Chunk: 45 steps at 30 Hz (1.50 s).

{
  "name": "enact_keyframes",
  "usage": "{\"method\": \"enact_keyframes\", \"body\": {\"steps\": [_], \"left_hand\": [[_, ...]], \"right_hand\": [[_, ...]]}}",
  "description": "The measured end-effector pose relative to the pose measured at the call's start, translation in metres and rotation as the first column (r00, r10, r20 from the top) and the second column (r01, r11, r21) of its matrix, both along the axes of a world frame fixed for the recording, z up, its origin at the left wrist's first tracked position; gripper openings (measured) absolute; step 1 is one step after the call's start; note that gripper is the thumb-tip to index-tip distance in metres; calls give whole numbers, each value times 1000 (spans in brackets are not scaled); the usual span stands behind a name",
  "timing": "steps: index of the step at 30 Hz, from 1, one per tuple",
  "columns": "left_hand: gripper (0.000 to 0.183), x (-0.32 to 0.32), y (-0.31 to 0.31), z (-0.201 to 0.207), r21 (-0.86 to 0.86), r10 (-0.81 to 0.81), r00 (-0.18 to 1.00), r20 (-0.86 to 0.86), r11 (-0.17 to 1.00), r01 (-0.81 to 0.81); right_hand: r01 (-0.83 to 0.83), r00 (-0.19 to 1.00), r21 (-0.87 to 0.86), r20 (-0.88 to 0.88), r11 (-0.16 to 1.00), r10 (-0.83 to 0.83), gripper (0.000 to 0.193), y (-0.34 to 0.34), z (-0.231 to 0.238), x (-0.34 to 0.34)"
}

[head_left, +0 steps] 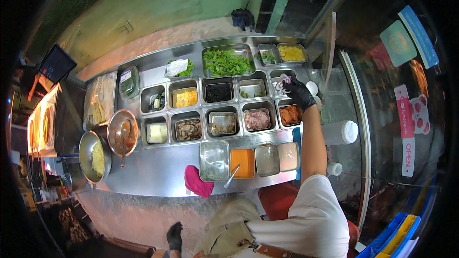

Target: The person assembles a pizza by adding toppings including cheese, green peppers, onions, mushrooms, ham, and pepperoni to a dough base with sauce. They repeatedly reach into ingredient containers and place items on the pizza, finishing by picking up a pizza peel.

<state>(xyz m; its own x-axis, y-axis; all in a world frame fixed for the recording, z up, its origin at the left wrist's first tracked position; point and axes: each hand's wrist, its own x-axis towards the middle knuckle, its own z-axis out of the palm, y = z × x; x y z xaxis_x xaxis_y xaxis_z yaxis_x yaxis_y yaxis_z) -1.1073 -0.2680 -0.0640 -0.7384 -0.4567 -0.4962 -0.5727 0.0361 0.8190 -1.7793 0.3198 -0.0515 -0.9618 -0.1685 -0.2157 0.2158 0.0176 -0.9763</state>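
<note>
My right hand (300, 94), in a black glove, reaches over the far right bin of the steel counter. Its fingers are closed on sliced red onion (284, 80) at the bin's mouth. Just nearer sits a bin of orange-red meat pieces (289, 114), and left of that, one of pale pink chopped meat (257, 119). My left hand (175, 236), also black-gloved, hangs low, short of the counter's front edge. Its fingers look loosely extended, and nothing shows in them. Nearest to it on the counter is a pink cloth (198, 182).
Bins of shredded cheese (186, 98), black slices (219, 92) and mushrooms (189, 130) fill the counter's middle. Leafy greens (227, 62) lie behind. In front, an orange sauce tub (243, 162) holds a spoon. Steel bowls (94, 156) stand left; a white-lidded container (348, 132) is right.
</note>
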Motion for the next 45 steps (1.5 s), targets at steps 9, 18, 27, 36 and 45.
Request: {"method": "enact_keyframes", "body": {"steps": [9, 18, 27, 36, 45], "left_hand": [[34, -9, 9, 34, -258, -142, 958, 250, 944, 208], [44, 229, 79, -48, -178, 218, 892, 396, 971, -159], [33, 453, 186, -116, 225, 897, 442, 30, 425, -877], [32, 583, 201, -68, 212, 970, -119, -210, -74, -974], [31, 647, 123, 83, 124, 850, -365, -380, -344, -931]], "right_hand": [[-292, 956, -75, -13, 953, 292, 28, -169, 72, 146], [-832, 480, -223, 169, 508, 861, 40, -395, 109, 339], [-972, -87, -224, 92, -64, 992, 37, -575, 139, 628], [-773, -552, -423, 79, -474, 830, 36, -647, 161, 927], [-507, -831, -424, 9, -751, 556, 32, -718, 143, 1116]]}}
